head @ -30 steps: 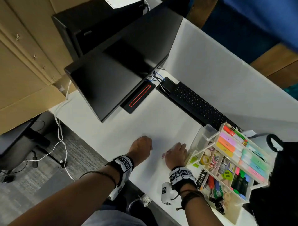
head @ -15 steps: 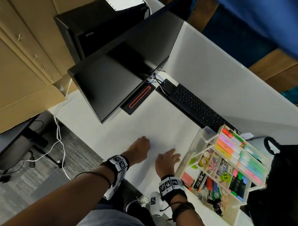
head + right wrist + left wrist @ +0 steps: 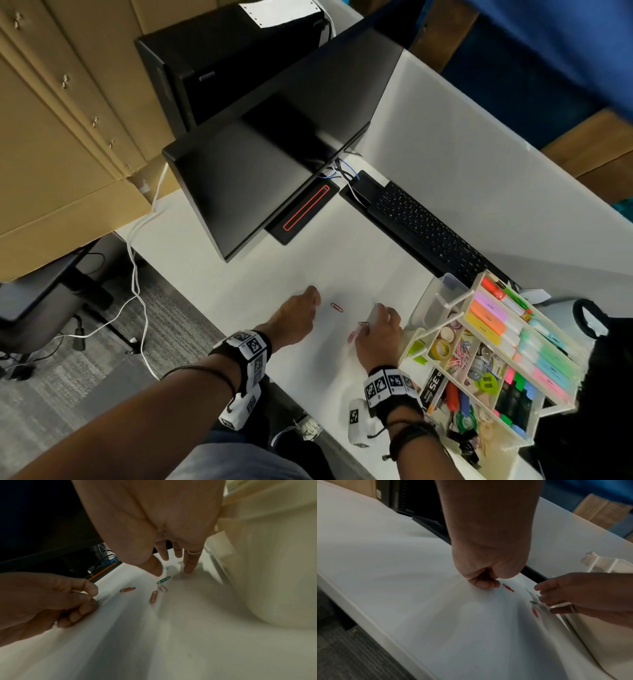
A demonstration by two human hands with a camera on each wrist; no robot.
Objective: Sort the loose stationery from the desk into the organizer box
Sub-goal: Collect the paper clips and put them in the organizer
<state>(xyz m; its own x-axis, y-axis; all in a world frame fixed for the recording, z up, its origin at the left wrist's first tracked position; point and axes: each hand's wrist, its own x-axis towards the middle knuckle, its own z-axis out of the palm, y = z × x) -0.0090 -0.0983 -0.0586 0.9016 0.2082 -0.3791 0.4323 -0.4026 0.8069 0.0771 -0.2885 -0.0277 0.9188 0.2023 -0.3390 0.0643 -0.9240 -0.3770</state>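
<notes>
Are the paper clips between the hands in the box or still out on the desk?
Out. The paper clips lie loose on the desk, between the left hand and right hand, beside the box.

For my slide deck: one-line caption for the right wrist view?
Right hand hovers open above loose paper clips on the white desk.

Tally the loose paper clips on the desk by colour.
Red-orange paper clips: 2
Green paper clip: 1
Pale pink paper clip: 1
Total: 4 clearly seen; a possible fifth is mostly hidden.
</notes>
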